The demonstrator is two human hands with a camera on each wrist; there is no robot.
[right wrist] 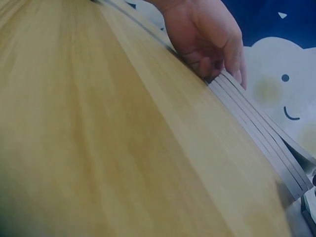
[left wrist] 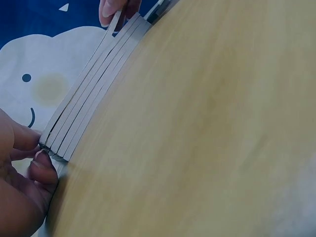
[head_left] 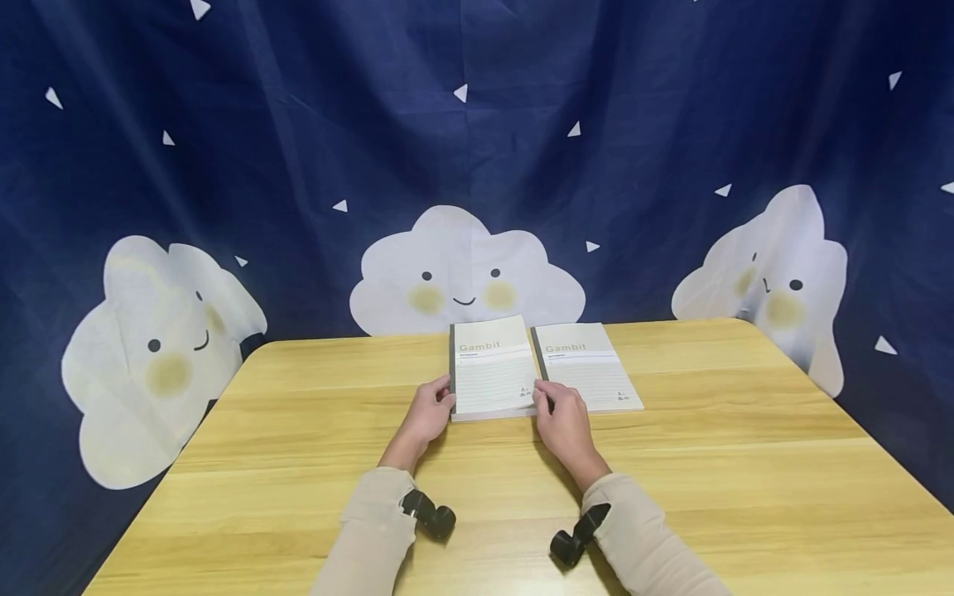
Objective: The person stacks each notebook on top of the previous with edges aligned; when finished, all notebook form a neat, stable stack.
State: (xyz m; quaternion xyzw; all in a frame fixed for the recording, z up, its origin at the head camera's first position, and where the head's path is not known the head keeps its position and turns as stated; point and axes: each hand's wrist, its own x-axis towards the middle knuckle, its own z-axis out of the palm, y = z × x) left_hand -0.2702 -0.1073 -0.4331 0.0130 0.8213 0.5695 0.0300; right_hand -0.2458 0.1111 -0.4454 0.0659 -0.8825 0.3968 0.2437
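A stack of several notebooks lies on the table, topped by one with a white, lined "Gambit" cover and a dark spine. My left hand holds the stack's left end, fingers and thumb curled at the spine side by the near corner. With its thumb and fingers, my right hand pinches the near right corner of the top notebook. That corner is raised, leaving a gap above the notebooks below. In the right wrist view, the left hand is at the stack's far end, while only a sliver of the right hand shows.
Another "Gambit" notebook lies flat just right of the stack, partly behind the right hand. The wooden table runs back to a dark blue curtain with cloud faces. Black wrist cameras are strapped over both beige sleeves.
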